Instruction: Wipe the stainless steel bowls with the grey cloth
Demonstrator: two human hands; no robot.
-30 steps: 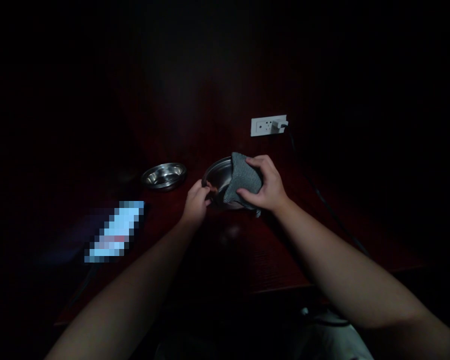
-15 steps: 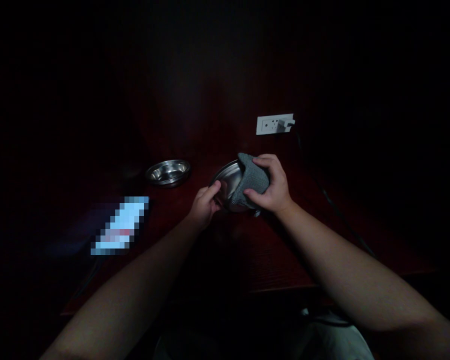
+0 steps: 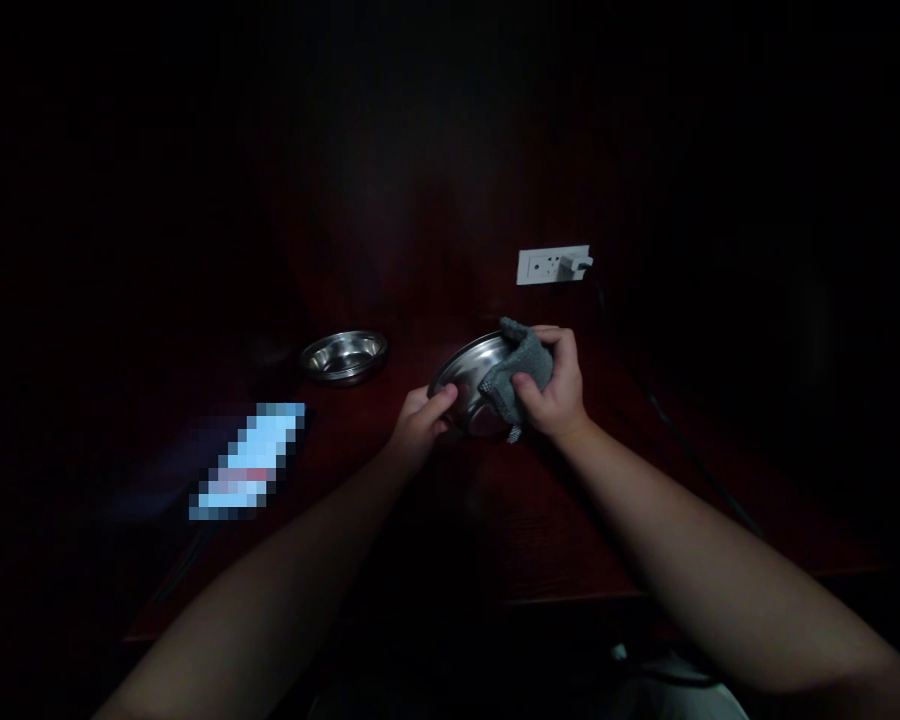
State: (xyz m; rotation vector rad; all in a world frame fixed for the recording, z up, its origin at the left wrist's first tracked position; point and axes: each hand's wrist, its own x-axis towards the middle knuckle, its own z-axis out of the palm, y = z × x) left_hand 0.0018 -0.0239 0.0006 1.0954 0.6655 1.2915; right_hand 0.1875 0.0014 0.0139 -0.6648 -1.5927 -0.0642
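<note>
A shiny metal bowl (image 3: 471,385) is held tilted above the dark red table. My left hand (image 3: 422,420) grips its left rim, thumb over the inside and fingers underneath. Folded around the bowl's right side is a grey cloth (image 3: 521,372), pinched by my right hand (image 3: 557,388) with the thumb in front and the fingers behind the rim. Part of the cloth hangs below the bowl. To the left, a second metal bowl (image 3: 343,357) rests upright on the table; it may be a stack, but I cannot tell.
A phone with a lit, blurred screen (image 3: 247,460) lies on the table (image 3: 495,540) at the left. On the back wall a white socket (image 3: 540,265) holds a plug, its dark cable (image 3: 675,435) running down the right side. The surroundings are very dark.
The cloth has moved toward the right rim, so more of the bowl's inside shows. My left thumb has shifted over the rim onto the inside. The whole view has moved slightly.
</note>
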